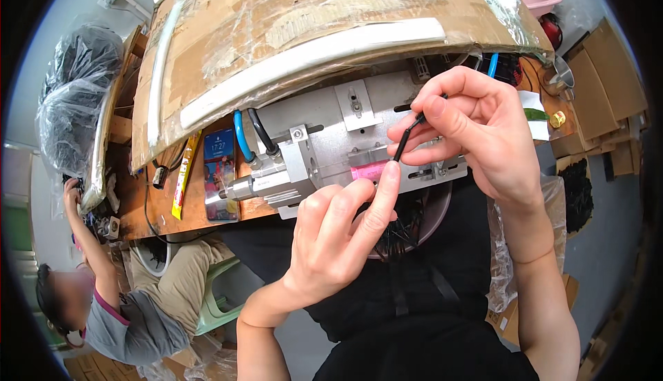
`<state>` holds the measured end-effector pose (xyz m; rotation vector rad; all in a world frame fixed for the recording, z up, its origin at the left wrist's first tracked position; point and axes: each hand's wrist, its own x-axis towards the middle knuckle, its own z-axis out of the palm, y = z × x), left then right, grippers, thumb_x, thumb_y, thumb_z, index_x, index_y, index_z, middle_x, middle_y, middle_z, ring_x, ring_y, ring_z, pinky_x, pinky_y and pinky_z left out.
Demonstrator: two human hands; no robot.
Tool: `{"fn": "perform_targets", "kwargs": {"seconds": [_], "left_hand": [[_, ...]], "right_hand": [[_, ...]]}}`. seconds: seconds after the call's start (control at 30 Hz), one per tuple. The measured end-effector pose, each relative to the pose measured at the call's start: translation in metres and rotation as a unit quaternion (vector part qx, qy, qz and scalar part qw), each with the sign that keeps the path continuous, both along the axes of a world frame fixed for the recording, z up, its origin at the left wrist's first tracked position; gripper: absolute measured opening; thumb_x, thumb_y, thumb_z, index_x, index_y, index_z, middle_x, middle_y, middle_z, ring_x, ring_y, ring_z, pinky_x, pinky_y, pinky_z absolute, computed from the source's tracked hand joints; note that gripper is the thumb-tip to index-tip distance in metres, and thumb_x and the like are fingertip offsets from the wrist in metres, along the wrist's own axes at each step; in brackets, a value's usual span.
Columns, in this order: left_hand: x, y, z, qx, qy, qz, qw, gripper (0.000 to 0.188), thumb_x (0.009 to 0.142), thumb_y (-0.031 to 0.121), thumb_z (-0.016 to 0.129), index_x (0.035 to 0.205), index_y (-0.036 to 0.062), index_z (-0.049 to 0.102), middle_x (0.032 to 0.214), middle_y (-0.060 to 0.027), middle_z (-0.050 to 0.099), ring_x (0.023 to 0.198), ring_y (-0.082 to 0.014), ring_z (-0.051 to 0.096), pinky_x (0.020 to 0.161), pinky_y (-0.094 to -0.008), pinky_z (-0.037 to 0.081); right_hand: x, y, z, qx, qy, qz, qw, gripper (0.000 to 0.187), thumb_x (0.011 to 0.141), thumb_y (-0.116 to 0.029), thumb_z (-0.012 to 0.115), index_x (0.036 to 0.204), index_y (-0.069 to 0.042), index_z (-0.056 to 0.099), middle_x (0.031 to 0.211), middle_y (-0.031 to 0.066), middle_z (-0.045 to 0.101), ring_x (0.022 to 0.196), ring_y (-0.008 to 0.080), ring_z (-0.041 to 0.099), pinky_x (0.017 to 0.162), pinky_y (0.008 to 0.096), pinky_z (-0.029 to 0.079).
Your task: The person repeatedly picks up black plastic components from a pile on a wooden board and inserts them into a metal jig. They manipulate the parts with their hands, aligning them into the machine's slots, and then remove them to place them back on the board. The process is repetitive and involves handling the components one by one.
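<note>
My right hand point(483, 125) pinches a thin black wand point(409, 137) between thumb and fingers, tilted in front of the metal fixture. Its upper part looks thicker and bristly, like a small brush; part of it is hidden by the fingers. My left hand point(338, 232) has its index finger stretched out, the tip at the wand's lower end. The other left fingers are loosely bent and hold nothing that I can see. Behind the hands lies a pink strip point(369, 170) on the grey metal fixture point(324, 122). Below, a bowl point(436, 219) in my lap holds several thin black pieces.
A taped cardboard sheet point(290, 50) overhangs the fixture. Blue tube point(242, 136) and black tube point(261, 132) run into it. On the wooden table lie a phone point(219, 174) and a yellow packet point(184, 177). Another person point(138, 312) sits at left; cardboard boxes point(608, 84) stand at right.
</note>
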<state>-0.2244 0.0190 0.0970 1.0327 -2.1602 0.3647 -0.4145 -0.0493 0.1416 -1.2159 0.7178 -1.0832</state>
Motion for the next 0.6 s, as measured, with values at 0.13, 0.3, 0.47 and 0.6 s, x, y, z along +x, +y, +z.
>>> {"fn": "perform_targets", "kwargs": {"seconds": [0.13, 0.3, 0.47, 0.6], "left_hand": [[0.005, 0.006, 0.007, 0.11, 0.051, -0.07, 0.99, 0.054, 0.067, 0.013, 0.078, 0.119, 0.0031, 0.066, 0.092, -0.003, 0.057, 0.077, -0.0181, 0.05, 0.069, -0.03, 0.043], [0.002, 0.034, 0.006, 0.26, 0.147, -0.13, 0.945, 0.065, 0.057, 0.021, 0.078, 0.116, -0.0033, 0.066, 0.089, -0.0049, 0.06, 0.077, -0.0206, 0.053, 0.071, -0.0324, 0.042], [-0.021, 0.045, -0.036, 0.207, 0.089, 0.069, 0.972, 0.075, 0.066, 0.005, 0.079, 0.134, -0.0068, 0.049, 0.094, -0.0098, 0.055, 0.082, -0.0244, 0.05, 0.073, -0.0349, 0.043], [-0.033, 0.024, -0.056, 0.191, 0.046, 0.134, 0.971, 0.071, 0.073, 0.008, 0.074, 0.137, -0.0052, 0.046, 0.092, -0.0099, 0.053, 0.083, -0.0263, 0.05, 0.074, -0.0383, 0.043]], "right_hand": [[-0.014, -0.003, 0.013, 0.002, 0.106, 0.072, 0.992, 0.011, 0.092, -0.004, 0.06, 0.091, 0.007, 0.059, 0.083, 0.0219, 0.069, 0.074, 0.0225, 0.072, 0.064, 0.029, 0.062], [-0.012, -0.005, 0.017, 0.093, 0.165, 0.199, 0.961, 0.009, 0.086, 0.003, 0.063, 0.092, 0.01, 0.063, 0.081, 0.0206, 0.07, 0.07, 0.0199, 0.071, 0.063, 0.0251, 0.06], [-0.012, 0.012, -0.013, -0.061, 0.202, -0.021, 0.977, 0.022, 0.095, -0.007, 0.055, 0.11, 0.007, 0.064, 0.088, 0.0161, 0.071, 0.082, 0.019, 0.07, 0.072, 0.0287, 0.059], [-0.014, 0.03, -0.02, -0.106, 0.194, -0.111, 0.969, 0.02, 0.096, -0.008, 0.055, 0.105, 0.008, 0.065, 0.086, 0.0163, 0.07, 0.078, 0.0201, 0.07, 0.07, 0.0292, 0.059]]}}
